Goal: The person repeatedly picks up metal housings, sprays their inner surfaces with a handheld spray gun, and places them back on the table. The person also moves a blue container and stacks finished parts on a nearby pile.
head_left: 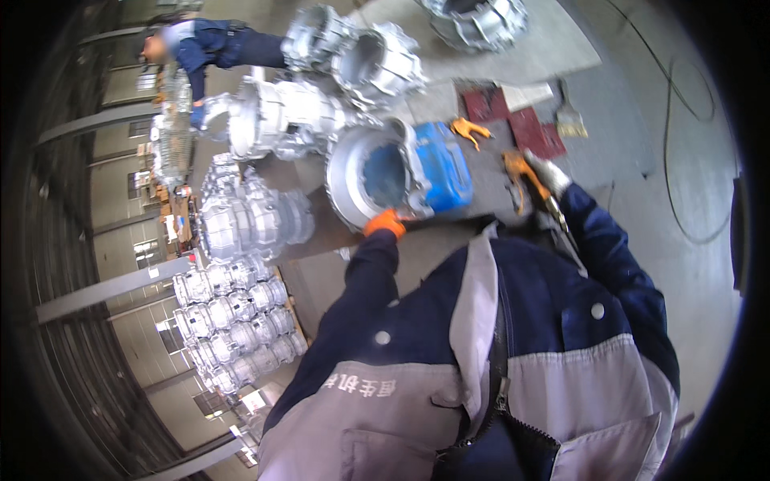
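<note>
My left hand (385,225), in an orange glove, is closed at the near rim of a large round silver metal casting (342,172). The fingertips are partly hidden there. Against the casting's right side stands a blue plastic jerrycan (445,170). Farther right, my right hand (550,175) wears a whitish glove and is wrapped round an orange tool with a long metal tube (536,175). The tube points back toward my body; the tool's exact kind is unclear. Beyond the jerrycan lies a second orange hand tool (471,131).
Dark red sheets (536,135) and a paintbrush (570,120) lie beyond my right hand. More silver castings (377,64) stand at the far side, and stacked ones (237,321) at left. A co-worker (212,48) bends over castings far left. A dark cable (667,144) curls across the floor.
</note>
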{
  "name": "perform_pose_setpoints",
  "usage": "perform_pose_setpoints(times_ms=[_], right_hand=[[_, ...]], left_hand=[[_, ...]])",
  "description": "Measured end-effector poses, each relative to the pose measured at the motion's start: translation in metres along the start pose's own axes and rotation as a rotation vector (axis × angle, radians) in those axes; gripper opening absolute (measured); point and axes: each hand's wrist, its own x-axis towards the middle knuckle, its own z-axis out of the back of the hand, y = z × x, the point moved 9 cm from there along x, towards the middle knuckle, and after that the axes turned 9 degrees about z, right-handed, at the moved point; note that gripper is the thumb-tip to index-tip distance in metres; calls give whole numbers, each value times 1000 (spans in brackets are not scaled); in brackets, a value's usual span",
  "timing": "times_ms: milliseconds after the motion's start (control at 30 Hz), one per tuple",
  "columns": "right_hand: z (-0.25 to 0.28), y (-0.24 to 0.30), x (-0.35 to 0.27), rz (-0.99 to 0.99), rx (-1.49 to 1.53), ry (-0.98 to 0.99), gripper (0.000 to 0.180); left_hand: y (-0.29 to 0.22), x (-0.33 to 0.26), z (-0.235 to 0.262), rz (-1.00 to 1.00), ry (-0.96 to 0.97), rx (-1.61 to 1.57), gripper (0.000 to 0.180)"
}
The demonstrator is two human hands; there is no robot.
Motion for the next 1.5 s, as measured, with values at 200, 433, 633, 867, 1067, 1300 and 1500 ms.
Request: perform_pose_setpoints(times_ms=[200, 433, 633, 867, 1067, 1300, 1500], right_hand=[[36, 29, -15, 21, -328, -74, 41], [39, -1, -3, -83, -136, 5, 47], [41, -16, 15, -65, -29, 71, 47], [43, -22, 25, -83, -197, 54, 45], [25, -1, 9, -34, -324, -50, 49], [7, 17, -71, -118, 64, -124, 47], [12, -23, -86, -218, 111, -60, 47]], left_hand=[[0, 11, -12, -57, 56, 12, 52], [-11, -5, -2, -56, 167, -87, 51], [-14, -7, 3, -49, 139, -68, 50], [-23, -24, 18, -6, 188, -82, 50], [-24, -20, 17, 8, 178, -24, 48], [-38, -27, 18, 9, 182, 45, 44], [-44, -24, 7, 75, 157, 93, 44]])
